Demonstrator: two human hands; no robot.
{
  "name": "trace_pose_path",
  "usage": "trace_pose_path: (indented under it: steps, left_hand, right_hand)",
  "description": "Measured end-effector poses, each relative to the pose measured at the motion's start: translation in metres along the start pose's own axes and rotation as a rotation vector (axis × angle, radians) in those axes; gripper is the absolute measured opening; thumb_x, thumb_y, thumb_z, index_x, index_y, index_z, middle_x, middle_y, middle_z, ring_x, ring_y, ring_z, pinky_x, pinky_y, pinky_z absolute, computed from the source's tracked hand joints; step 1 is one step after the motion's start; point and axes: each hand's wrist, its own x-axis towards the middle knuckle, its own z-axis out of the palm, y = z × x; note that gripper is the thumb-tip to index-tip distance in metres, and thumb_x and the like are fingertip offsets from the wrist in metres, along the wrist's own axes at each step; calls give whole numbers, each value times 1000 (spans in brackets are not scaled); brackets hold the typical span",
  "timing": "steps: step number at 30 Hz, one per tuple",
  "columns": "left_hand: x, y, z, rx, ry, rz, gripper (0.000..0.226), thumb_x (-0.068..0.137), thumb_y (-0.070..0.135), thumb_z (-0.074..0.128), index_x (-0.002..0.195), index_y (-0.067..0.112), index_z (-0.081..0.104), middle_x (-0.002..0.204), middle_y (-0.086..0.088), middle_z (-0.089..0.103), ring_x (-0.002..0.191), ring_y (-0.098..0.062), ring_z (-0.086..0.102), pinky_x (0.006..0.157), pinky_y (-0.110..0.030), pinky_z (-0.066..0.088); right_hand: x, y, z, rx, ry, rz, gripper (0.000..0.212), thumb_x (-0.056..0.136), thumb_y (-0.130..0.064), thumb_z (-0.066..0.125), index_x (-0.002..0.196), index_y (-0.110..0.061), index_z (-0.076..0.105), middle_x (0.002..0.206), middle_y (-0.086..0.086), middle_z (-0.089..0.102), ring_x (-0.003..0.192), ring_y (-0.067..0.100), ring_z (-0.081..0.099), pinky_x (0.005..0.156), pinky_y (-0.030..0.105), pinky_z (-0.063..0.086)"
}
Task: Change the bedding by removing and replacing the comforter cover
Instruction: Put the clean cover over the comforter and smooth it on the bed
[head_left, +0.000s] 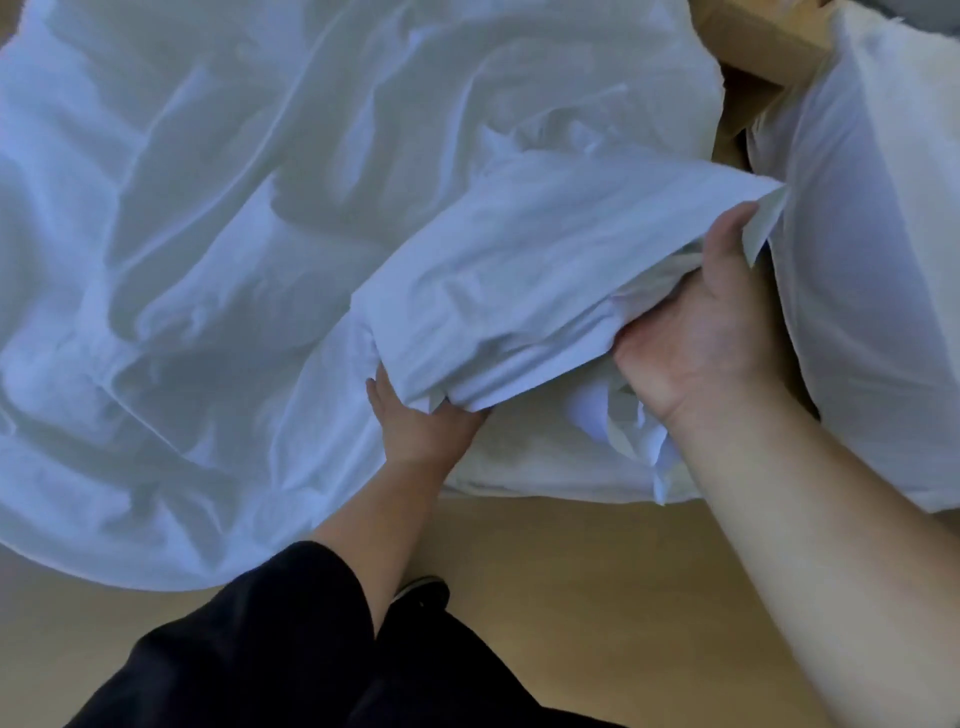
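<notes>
A person bends over a bed, both hands buried in white bedding. The right hand (696, 332), palm up and forearm raised close to the camera, has its fingers tucked out of sight into the bunched corner of the comforter cover (545, 275), thumb pointing up along the open hem. The left hand (421, 421), lower and farther from the camera, reaches up under the same fold and grips its lower edge, arm extended from a dark sleeve (291, 613). The two hands sit apart, each clamped on cloth, with the lifted corner spanning between them. The rest of the cover spreads rumpled to the left of the left hand, draping toward the wooden floor (545, 571); a pillow (878, 291) stands just right of the right hand. Doing this step well likely means holding the inner comforter corner firmly through one hand while the other peels the cover back evenly, avoiding twisting the layers.
</notes>
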Motion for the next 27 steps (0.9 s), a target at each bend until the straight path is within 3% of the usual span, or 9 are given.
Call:
trace_pose_path:
  steps: [3,6,10,13,16,18,22,25,27]
  left_hand:
    - [23,44,-6,99,210,393,49,78,42,65,122,23,58,116,-1,66,109,-25,62,89,-32,48]
    - [27,69,-21,241,125,469,18,89,17,59,105,11,64,97,-7,67,96,-30,65,78,-29,40]
    - [-4,62,-81,405,-43,516,24,85,25,67,107,14,67,102,-8,70,98,-30,64,76,-29,38]
    - [-55,53,-140,604,-135,597,28,77,35,76,99,18,74,97,-6,74,94,-33,67,73,-25,37]
    - [-98,57,-177,986,-305,585,42,71,58,49,74,22,69,71,0,67,74,-26,63,59,-24,33]
    - [-112,64,-196,1176,-310,539,32,76,53,54,64,24,58,62,2,56,64,-18,52,51,-21,30]
    - [-124,81,-221,1265,-226,406,33,76,39,66,63,11,54,59,1,46,54,-14,41,51,-22,32]
    - [-128,97,-219,1234,-193,381,40,72,38,69,55,16,40,54,2,39,47,-11,38,44,-18,28]
    - [-126,103,-211,1223,-189,354,36,70,39,69,58,17,43,56,3,44,48,-9,42,43,-19,31]
  right_hand:
    - [-3,-1,-9,-35,38,-22,52,96,-60,47,110,-15,67,102,4,75,102,20,71,88,39,55]
    - [-6,-1,-23,-22,90,-3,66,91,-66,50,126,-11,62,113,8,73,107,24,70,95,42,54]
    - [-11,6,-51,100,71,146,85,83,-78,49,142,-17,54,135,14,63,123,37,61,108,56,43]
    - [-20,10,-71,218,85,147,72,83,-75,55,138,-28,59,136,9,63,126,38,57,105,57,44]
    - [-29,14,-100,138,211,144,51,107,-38,33,152,-16,38,155,15,41,139,37,44,93,29,53]
    - [-18,16,-124,182,269,227,53,108,-23,23,155,0,19,162,23,22,146,35,30,98,16,45]
    - [-25,-6,-136,-765,555,-52,62,104,-46,35,156,-17,18,160,11,24,147,29,24,120,37,21]
    - [-21,-44,-146,-892,569,-13,43,105,-20,40,146,-9,37,145,20,42,138,35,39,117,45,30]
    - [-22,-76,-150,-1015,665,-69,38,102,-27,45,139,-17,48,133,10,50,127,31,49,106,45,44]
